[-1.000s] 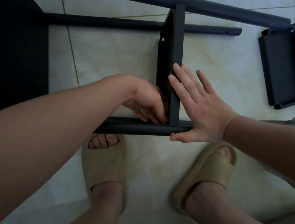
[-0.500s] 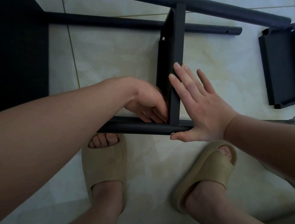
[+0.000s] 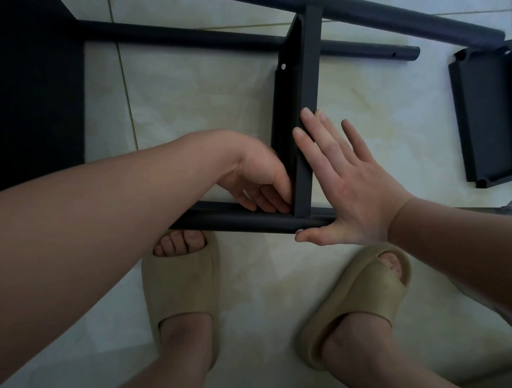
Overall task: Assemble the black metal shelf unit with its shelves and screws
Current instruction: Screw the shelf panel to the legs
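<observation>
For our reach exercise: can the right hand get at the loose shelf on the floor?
Probably yes: the right hand is open, gripping nothing, and only bare floor lies between it and the loose shelf.

The right hand lies flat against the upright shelf, thumb against the near tube. The left hand curls its fingers into their inner corner. A spare shelf lies well apart.

No text, label, brand or number can be read anywhere.
</observation>
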`<state>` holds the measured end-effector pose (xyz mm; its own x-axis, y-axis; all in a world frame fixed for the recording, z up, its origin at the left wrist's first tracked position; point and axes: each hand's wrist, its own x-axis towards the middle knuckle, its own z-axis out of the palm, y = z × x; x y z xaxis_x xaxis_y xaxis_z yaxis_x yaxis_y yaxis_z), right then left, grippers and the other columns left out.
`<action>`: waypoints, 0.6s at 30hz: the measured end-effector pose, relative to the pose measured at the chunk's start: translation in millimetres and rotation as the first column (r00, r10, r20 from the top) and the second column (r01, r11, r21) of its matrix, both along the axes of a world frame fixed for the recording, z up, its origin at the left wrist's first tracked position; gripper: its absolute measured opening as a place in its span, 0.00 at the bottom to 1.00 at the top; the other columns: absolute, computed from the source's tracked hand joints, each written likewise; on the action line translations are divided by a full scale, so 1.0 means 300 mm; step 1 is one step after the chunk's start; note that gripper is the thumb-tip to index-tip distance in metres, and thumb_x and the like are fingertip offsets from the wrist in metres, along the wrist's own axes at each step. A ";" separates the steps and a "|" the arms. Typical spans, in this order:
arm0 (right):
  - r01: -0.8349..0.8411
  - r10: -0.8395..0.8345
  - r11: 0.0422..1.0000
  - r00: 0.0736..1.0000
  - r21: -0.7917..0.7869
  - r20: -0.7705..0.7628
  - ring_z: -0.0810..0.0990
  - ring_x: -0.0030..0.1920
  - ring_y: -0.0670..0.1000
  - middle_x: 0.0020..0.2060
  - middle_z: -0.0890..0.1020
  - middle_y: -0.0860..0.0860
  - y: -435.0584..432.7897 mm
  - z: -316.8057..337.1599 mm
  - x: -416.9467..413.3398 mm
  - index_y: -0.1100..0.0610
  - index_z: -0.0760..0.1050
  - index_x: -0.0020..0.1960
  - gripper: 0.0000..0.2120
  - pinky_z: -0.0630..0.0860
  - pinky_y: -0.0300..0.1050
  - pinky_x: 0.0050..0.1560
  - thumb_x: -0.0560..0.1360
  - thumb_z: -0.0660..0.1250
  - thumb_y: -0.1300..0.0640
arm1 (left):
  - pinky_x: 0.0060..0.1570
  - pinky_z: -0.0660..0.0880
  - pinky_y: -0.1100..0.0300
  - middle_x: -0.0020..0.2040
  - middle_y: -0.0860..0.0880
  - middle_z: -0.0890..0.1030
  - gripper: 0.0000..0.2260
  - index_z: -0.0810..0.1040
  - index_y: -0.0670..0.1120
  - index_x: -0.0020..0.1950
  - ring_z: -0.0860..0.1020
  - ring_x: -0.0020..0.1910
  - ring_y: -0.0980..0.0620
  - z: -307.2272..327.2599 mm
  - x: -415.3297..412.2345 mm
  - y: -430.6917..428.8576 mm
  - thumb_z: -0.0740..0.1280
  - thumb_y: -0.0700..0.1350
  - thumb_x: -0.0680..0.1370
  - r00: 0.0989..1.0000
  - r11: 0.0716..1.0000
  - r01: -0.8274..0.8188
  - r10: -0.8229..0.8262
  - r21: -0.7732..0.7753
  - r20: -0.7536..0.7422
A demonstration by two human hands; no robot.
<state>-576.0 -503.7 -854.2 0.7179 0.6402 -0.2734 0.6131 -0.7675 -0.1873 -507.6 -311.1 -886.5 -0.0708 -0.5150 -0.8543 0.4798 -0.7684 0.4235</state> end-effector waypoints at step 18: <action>0.004 -0.003 1.000 1.000 0.006 -0.007 0.43 0.82 0.61 0.82 0.45 0.61 -0.001 0.000 0.002 0.63 0.43 0.82 0.59 0.50 0.68 0.78 0.70 0.54 0.21 | 0.68 0.71 0.50 0.50 0.52 0.87 0.07 0.83 0.49 0.55 0.82 0.58 0.53 0.004 0.003 0.001 0.67 0.44 0.79 1.000 0.999 0.025 -0.026 -0.029 -0.015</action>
